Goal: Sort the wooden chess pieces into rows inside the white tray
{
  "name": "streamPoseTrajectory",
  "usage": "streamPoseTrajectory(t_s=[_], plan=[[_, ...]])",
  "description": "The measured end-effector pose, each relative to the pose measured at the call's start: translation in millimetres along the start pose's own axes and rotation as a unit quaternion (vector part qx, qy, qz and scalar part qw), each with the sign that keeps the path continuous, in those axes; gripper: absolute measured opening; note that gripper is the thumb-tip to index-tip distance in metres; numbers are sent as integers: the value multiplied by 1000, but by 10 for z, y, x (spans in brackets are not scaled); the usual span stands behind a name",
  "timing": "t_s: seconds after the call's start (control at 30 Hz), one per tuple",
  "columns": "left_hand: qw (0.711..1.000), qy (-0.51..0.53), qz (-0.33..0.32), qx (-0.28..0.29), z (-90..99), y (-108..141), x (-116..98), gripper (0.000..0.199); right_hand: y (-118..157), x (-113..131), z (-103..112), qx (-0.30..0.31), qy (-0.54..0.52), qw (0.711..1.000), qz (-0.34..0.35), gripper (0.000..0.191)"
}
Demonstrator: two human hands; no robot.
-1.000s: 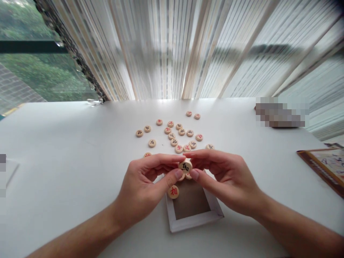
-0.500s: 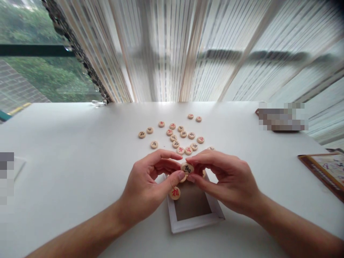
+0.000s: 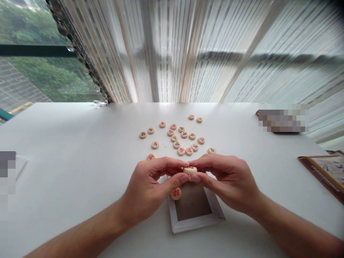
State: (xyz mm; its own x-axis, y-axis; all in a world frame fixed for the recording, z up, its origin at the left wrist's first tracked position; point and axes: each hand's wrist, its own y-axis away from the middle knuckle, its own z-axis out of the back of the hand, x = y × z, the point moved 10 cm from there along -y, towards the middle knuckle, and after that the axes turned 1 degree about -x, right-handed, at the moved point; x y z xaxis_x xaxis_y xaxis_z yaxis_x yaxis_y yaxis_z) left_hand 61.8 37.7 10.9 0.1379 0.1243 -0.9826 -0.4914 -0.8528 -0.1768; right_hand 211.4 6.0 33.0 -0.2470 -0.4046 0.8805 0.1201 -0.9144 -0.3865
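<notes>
Left hand (image 3: 153, 184), right hand (image 3: 229, 179): fingers (image 3: 184, 178) narrowly parted, both pinching wooden disc (image 3: 190, 171).

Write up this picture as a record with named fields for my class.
Left hand: pinching a round pale wooden black-marked piece
Right hand: pinching the same piece
Near hands: white-rimmed brown-floored rectangular tray
At tray's left rim: round pale wooden red-marked piece
Beyond hands: scattered round pale wooden pieces, marked red or black
Surface: white table
Background: pale striped curtain
</notes>
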Motion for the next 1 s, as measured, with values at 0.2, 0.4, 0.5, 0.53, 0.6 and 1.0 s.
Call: streamPoseTrajectory(t_s=[0.2, 0.4, 0.5, 0.53, 0.6, 1.0], plan=[[1000, -11, 0, 24, -50, 8, 6, 24, 21, -131, -76, 33, -56, 992, -106, 22], [997, -53, -18, 55, -98, 31, -11, 32, 93, -224, -218, 74, -163, 962, -207, 29], [997, -56, -20, 56, -90, 34, -3, 31, 108, -230, -275, 80, -200, 949, -231, 24], [997, -59, -24, 53, -83, 33, -11, 30, 114, -235, -291, 80, -211, 945, -236, 24], [995, -80, -47, 45, -71, 30, -61, 29, 132, -254, -312, 77, -224, 940, -246, 28], [969, -180, -159, 51, -162, 50, -335, 23, 172, -242, -329, 98, -200, 942, -253, 35]])
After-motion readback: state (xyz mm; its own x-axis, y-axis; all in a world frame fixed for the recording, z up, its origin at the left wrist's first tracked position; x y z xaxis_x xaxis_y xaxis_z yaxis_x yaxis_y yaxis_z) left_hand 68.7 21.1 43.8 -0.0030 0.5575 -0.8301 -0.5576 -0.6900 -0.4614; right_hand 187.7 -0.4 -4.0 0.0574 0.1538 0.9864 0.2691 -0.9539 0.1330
